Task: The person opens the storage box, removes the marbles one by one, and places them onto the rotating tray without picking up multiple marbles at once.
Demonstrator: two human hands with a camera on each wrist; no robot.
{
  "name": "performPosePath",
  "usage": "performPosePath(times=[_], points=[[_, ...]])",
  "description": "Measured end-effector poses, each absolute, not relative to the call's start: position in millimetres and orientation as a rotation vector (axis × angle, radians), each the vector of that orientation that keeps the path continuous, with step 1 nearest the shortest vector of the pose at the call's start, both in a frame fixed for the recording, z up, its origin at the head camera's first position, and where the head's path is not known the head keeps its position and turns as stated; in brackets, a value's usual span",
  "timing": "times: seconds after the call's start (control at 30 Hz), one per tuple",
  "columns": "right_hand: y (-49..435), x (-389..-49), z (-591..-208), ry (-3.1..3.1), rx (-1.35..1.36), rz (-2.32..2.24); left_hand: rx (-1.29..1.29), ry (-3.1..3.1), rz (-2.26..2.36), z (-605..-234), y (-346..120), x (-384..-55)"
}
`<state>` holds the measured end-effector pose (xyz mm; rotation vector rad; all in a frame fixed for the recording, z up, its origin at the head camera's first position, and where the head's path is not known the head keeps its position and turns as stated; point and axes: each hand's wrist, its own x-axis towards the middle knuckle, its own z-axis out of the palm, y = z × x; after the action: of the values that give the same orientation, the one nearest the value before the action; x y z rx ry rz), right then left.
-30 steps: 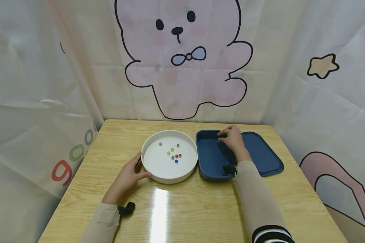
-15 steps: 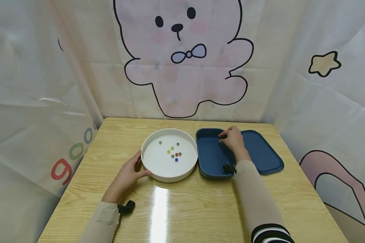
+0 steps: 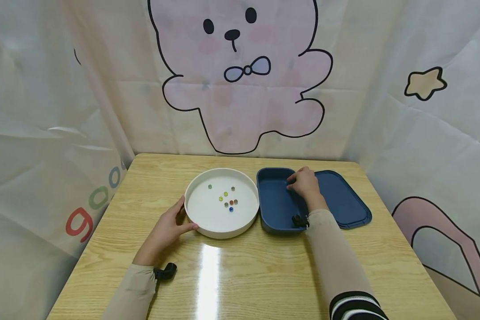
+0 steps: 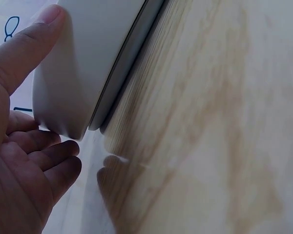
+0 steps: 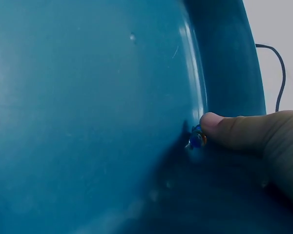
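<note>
A white round tray [image 3: 200, 222] holds several small glass marbles [image 3: 231, 209] in green, yellow, red and blue. My left hand [image 3: 170, 226] grips its left side, thumb at the near rim and fingers curved around the wall; the left wrist view shows the thumb [image 4: 29, 46] against the wall. In the blue box [image 3: 282, 213], my right hand [image 3: 306, 184] reaches down with thumb and index finger close together. The right wrist view has the thumb [image 5: 229, 129] at a blue-and-orange glass marble [image 5: 197, 139] near the box wall; the opposing fingers are hidden there.
A dark blue lid [image 3: 346, 202] lies flat on the wooden table [image 3: 264, 275], right of the box and partly behind the right hand. Tray and box stand side by side. Printed cloth [image 3: 240, 111] hangs behind and on both sides.
My right thumb and index finger have drawn a little closer together inside the box. The left hand stays on the tray. The whole head view shifts slightly upward.
</note>
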<state>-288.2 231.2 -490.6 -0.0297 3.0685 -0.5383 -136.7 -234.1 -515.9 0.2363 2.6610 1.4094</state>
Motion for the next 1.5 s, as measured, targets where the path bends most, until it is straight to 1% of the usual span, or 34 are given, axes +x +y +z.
performPosePath(times=[0.27, 0.5, 0.7, 1.0, 1.5], points=[[229, -287, -486, 3.034, -0.046, -0.426, 0.254, 2.670, 1.396, -517, -235, -137], [228, -287, -488, 3.027, -0.064, -0.436, 0.262, 2.674, 1.404, -518, -236, -137], [230, -284, -487, 3.091, -0.131, -0.607, 0.271, 2.677, 1.402, -521, -235, -133], [222, -291, -456, 3.147, -0.301, -0.988, 0.267, 2.702, 1.391, -518, -235, -136], [170, -276, -430, 3.013, -0.489, -1.328, 0.271, 2.688, 1.408, -518, -235, -136]])
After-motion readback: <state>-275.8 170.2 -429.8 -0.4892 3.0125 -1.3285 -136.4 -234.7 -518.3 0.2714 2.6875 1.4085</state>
